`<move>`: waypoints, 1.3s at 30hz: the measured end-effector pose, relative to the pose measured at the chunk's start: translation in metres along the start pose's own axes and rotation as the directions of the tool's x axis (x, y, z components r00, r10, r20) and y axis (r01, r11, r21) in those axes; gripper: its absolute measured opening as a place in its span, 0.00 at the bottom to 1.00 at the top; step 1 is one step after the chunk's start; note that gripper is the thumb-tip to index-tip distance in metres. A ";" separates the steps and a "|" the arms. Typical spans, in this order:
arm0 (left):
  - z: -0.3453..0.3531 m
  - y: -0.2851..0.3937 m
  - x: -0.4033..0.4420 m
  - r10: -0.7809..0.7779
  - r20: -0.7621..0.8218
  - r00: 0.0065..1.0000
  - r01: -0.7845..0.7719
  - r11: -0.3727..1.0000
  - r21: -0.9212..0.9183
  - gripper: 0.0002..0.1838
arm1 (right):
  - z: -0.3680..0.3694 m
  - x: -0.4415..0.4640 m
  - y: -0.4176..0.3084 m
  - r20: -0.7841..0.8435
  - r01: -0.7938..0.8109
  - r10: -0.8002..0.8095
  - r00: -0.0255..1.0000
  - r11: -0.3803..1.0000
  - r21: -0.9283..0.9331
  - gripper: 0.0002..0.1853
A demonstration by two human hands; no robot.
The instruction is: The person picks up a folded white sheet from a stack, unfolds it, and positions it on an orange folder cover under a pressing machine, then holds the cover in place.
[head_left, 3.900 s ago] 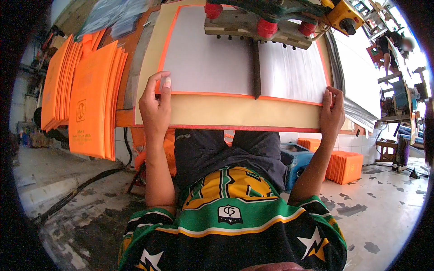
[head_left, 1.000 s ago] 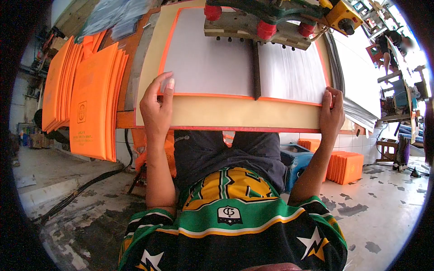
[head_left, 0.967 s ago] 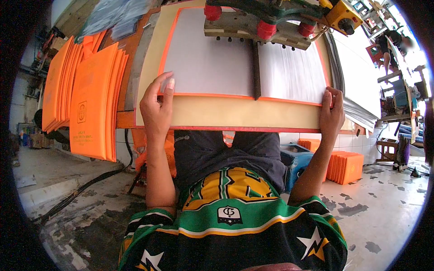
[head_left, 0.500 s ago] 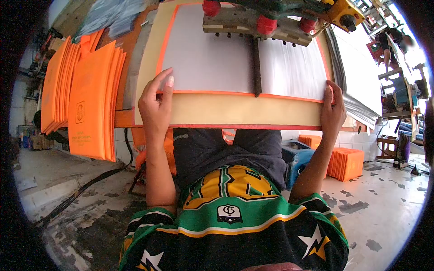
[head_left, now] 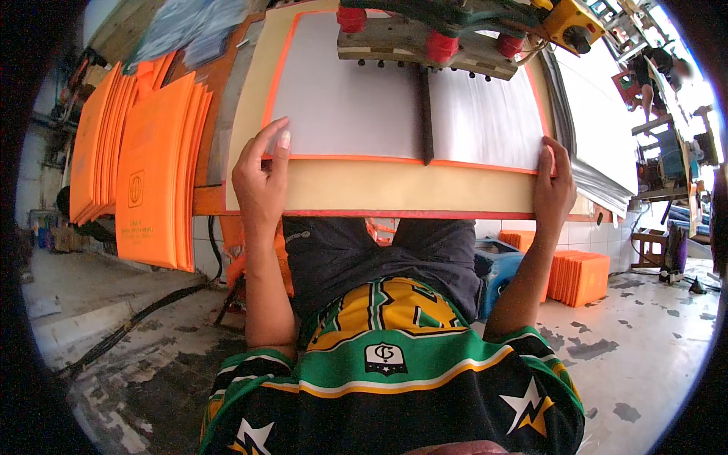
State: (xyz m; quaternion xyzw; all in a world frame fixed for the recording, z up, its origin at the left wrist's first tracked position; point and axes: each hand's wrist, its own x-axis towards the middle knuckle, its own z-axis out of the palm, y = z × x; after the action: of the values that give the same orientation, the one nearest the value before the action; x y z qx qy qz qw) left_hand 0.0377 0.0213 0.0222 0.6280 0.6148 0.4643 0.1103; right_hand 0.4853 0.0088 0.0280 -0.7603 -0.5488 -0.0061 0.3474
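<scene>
An orange-edged cover (head_left: 349,159) lies spread on a cream board, with whitish clear sheets (head_left: 341,98) over its two halves and a dark strip (head_left: 427,114) down the middle. My left hand (head_left: 262,174) is at its near left corner, index finger and thumb apart, the thumb on the sheet. At the near right corner, my right hand (head_left: 556,178) touches the orange edge with its fingers loosely bent. Neither hand is closed round the cover. Above the far part hangs a machine head (head_left: 394,45) with red round fittings.
Stacks of orange folders (head_left: 159,174) stand at the left beside the board (head_left: 371,189). A yellow control box (head_left: 574,29) sits at the upper right. More orange folders (head_left: 578,277) and a blue container (head_left: 497,265) are on the floor. Another person (head_left: 660,68) is far right.
My right hand has shifted slightly left and down, and the cover's right edge appears a little further left. My left hand stays at its corner.
</scene>
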 end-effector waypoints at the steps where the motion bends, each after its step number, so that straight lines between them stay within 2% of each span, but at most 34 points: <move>1: -0.001 0.000 0.000 0.002 0.002 1.000 -0.002 1.000 0.017 0.16 | 0.000 0.000 0.000 -0.004 0.008 -0.009 1.000 1.000 -0.010 0.19; 12: -0.001 -0.002 -0.001 0.004 0.006 1.000 -0.004 0.999 0.050 0.16 | 0.001 -0.001 0.000 -0.030 0.032 -0.032 0.999 0.999 -0.028 0.18; 14: -0.001 -0.003 0.000 0.008 0.002 1.000 -0.008 0.999 0.036 0.17 | -0.002 0.000 -0.004 0.017 -0.038 0.038 0.999 0.999 -0.022 0.19; 17: -0.004 0.002 0.000 -0.046 0.016 0.999 0.045 0.999 0.019 0.17 | 0.001 0.000 0.000 -0.014 0.001 -0.002 1.000 1.000 -0.029 0.19; 20: 0.000 0.002 0.000 -0.006 -0.001 1.000 0.006 0.999 0.036 0.17 | 0.003 0.000 0.002 -0.018 0.017 -0.018 1.000 0.999 -0.031 0.19; 23: -0.001 0.002 0.000 -0.034 0.009 0.999 0.033 0.999 0.021 0.17 | 0.003 0.000 0.001 -0.008 -0.002 0.001 1.000 0.998 -0.063 0.22; 30: -0.001 0.000 0.000 -0.031 0.009 0.999 0.031 0.999 0.021 0.18 | 0.003 0.001 0.001 -0.006 0.008 -0.008 1.000 0.999 -0.042 0.19; 32: -0.001 0.002 0.000 -0.042 0.015 0.999 0.041 0.999 0.018 0.18 | 0.004 0.001 0.003 -0.011 0.001 -0.001 1.000 0.998 -0.065 0.22; 35: -0.002 0.005 0.000 -0.087 0.035 0.996 0.086 0.996 0.017 0.18 | 0.004 0.001 0.002 -0.021 0.023 -0.024 0.999 0.999 -0.036 0.19; 39: -0.001 0.000 0.000 -0.022 0.011 1.000 0.022 0.999 0.041 0.18 | 0.002 -0.001 -0.002 -0.021 0.025 -0.026 0.999 0.999 -0.040 0.18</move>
State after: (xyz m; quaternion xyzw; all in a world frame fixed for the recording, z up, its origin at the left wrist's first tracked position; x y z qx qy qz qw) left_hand 0.0372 0.0210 0.0226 0.6260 0.6304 0.4467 0.1059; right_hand 0.4828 0.0098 0.0271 -0.7598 -0.5547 -0.0295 0.3379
